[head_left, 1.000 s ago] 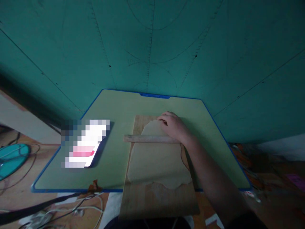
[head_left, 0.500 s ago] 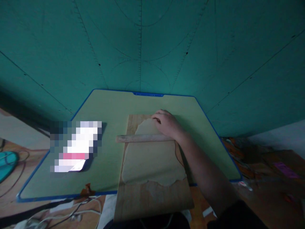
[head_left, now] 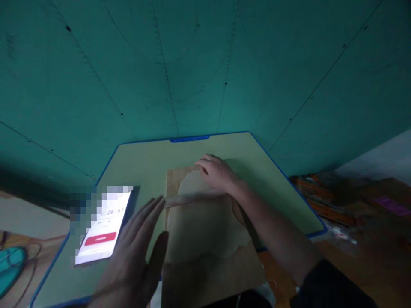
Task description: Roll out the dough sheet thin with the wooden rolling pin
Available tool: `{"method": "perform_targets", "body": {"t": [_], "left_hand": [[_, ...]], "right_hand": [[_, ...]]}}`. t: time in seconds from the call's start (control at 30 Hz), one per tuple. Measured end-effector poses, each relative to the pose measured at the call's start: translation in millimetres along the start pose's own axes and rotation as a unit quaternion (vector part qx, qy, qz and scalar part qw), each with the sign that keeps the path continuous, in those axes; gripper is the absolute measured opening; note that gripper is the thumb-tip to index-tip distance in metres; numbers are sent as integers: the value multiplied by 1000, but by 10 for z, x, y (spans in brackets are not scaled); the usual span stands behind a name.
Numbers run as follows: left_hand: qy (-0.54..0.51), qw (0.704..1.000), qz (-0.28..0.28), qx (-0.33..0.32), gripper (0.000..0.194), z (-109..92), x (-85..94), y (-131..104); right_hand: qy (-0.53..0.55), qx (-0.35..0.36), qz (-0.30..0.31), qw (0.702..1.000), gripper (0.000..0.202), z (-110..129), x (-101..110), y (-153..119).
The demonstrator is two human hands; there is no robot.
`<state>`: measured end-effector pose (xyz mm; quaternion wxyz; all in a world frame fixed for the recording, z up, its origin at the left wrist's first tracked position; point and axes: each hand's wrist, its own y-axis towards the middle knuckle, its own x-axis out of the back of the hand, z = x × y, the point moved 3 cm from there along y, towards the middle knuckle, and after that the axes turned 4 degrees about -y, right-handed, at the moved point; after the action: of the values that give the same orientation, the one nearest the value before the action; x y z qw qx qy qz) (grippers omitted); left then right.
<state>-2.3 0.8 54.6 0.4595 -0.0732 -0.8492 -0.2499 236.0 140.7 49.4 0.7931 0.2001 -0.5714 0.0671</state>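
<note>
A wide sheet of pale dough (head_left: 202, 231) with ragged edges lies on a wooden board (head_left: 212, 278). Across the dough rests a wooden rolling pin (head_left: 192, 199). My right hand (head_left: 216, 171) is at the far edge of the dough, its fingers curled down by the board's far side; what they hold, if anything, is hidden. My left hand (head_left: 138, 244), slightly blurred, is raised left of the board with fingers spread and holds nothing. Its fingertips are close to the pin's left end.
The board lies on a pale green table (head_left: 147, 158) with a blue rim, against a green wall. A lit phone (head_left: 107, 226) is on the table's left side. Clutter (head_left: 321, 201) lies on the floor at right.
My left hand has come into view from below, near the pin's left end. My right hand stays at the dough's far edge. The camera view has shifted a little.
</note>
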Motion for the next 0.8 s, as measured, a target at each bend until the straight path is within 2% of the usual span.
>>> {"method": "perform_targets", "body": {"t": [0.1,0.23,0.37,0.47,0.57,0.63,0.7,0.8], "left_hand": [[30,998,-9,-50,70,105,-231,140],[47,997,39,-54,74,188,-397,145],[44,997,51,-35,69,202,-455,198],[57,996,59,-24,54,222,-536,369],[88,993,73,-9,52,249,-606,616],[109,990,85,-4,48,261,-623,797],[128,986,107,-26,36,261,-631,979],[145,979,136,-35,27,300,-647,1234]], "right_hand": [[-4,10,-37,999,34,72,140,-24],[-3,41,-46,998,32,245,290,-282],[5,63,-3,998,29,329,193,-718],[-18,66,22,997,45,289,45,-887],[-66,83,22,994,59,231,-59,-811],[-91,82,14,992,58,187,-90,-656],[-107,66,10,992,53,130,-105,-456],[-115,27,27,993,51,25,-131,-140]]}}
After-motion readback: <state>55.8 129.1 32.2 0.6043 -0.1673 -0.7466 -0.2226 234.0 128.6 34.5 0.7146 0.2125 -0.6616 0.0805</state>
